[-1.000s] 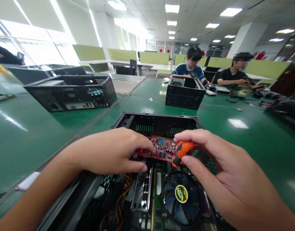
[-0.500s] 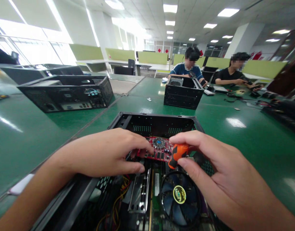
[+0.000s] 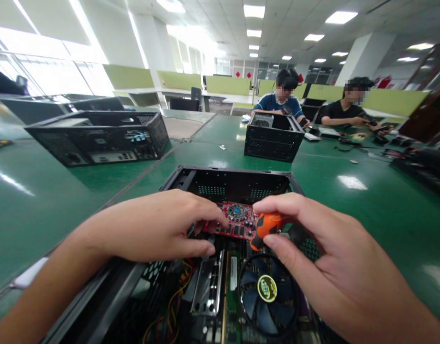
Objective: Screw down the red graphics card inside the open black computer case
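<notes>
Between the thumb and fingers of my right hand (image 3: pixel 324 248) is a screwdriver (image 3: pixel 266 231) with a stubby orange and black handle; its shaft is mostly hidden by my fingers. My left hand (image 3: pixel 184 224) reaches over the left end of a red graphics card (image 3: pixel 237 220) with a small round fan. Its fingers are bent at the card, the thumb apart from them; whether the fingertips touch the board I cannot tell. The card sits inside an open black computer case (image 3: pixel 241 179). Nearer to me are a cooling fan (image 3: pixel 266 289), a memory stick (image 3: pixel 233 274) and a metal drive bracket (image 3: pixel 207 286).
Two more black cases stand on the green table (image 3: pixel 202 138): one case (image 3: pixel 112 141) at left, another case (image 3: pixel 272 138) straight ahead. Two people sit across the table. Cables (image 3: pixel 370 148) and parts lie at right. Yellow, red and black wires (image 3: pixel 177 296) run inside my case.
Very little differs. The screwdriver handle has tilted slightly, and both hands stay at nearly the same places.
</notes>
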Tool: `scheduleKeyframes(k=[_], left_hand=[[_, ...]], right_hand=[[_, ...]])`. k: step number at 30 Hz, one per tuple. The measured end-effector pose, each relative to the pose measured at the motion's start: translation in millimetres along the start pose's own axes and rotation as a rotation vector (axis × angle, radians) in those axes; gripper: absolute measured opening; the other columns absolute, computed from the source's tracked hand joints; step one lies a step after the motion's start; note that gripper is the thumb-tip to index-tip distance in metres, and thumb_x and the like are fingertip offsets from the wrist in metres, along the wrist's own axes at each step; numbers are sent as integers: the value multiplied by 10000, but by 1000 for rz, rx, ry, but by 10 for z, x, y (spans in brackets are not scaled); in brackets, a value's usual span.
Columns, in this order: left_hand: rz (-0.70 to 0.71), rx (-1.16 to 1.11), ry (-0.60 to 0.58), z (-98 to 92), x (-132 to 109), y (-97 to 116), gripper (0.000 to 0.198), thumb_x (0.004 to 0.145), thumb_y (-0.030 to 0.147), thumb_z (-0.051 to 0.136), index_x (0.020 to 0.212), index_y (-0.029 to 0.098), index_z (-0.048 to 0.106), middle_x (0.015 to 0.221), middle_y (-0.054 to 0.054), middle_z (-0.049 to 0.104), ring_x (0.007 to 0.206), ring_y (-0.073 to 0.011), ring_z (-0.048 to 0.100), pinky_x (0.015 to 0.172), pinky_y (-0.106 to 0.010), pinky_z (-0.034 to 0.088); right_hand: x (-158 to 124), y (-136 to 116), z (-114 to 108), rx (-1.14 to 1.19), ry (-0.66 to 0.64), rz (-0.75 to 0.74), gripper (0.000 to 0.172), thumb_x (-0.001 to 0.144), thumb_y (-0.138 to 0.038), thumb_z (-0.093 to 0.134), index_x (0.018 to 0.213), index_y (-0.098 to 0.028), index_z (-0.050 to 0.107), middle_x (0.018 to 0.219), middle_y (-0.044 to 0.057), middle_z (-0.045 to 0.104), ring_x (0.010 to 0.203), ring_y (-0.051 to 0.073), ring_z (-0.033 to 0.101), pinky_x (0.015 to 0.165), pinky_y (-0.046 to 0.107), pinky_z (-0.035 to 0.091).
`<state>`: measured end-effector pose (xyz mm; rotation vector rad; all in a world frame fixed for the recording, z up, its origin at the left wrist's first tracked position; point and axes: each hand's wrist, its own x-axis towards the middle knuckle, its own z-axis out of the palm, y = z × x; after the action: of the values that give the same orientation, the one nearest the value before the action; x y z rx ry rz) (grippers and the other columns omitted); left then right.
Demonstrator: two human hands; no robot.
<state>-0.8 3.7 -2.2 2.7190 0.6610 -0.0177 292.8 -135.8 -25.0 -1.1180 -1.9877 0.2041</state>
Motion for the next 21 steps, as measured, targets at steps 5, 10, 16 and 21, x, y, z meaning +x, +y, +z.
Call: scheduleKeyframes(k=[5, 10, 16, 21], left_hand=[[5, -10, 11, 12, -4, -7, 328, 1096, 370, 944, 1423, 386, 967, 1216, 6, 1016, 1045, -286, 953, 916, -355, 659], [-4, -12, -3, 0, -10, 1, 330, 1112, 380, 917, 1439, 373, 958, 1278, -5, 1022, 1126, -307, 962, 978, -363, 659], [2, -49, 6, -4, 1, 11, 314, 1106, 355, 906, 1413, 379, 964, 1247, 0, 1021, 1098, -296, 962, 946, -345, 669], [3, -48, 15, -9, 8, -4, 259, 1094, 361, 907, 1346, 372, 963, 1161, -6, 1003, 1034, -297, 948, 909, -344, 673]], right_hand=[[1, -15, 9, -2, -13, -2, 328, 1199, -97, 601, 1360, -250, 842, 1238, 77, 1018, 1064, 217, 1007, 966, 276, 808], [17, -20, 12, 7, -14, -8, 308, 1199, -93, 611, 1339, -252, 834, 1213, 30, 1016, 1061, 171, 995, 968, 216, 784], [20, -3, 16, 43, -33, 9, 328, 1204, -81, 587, 1336, -257, 830, 1206, 16, 1009, 1023, 157, 986, 974, 217, 777], [16, -15, -21, 58, -48, -11, 369, 1187, -76, 576, 1356, -261, 846, 1274, 37, 1031, 1068, 177, 1012, 1005, 236, 792]])
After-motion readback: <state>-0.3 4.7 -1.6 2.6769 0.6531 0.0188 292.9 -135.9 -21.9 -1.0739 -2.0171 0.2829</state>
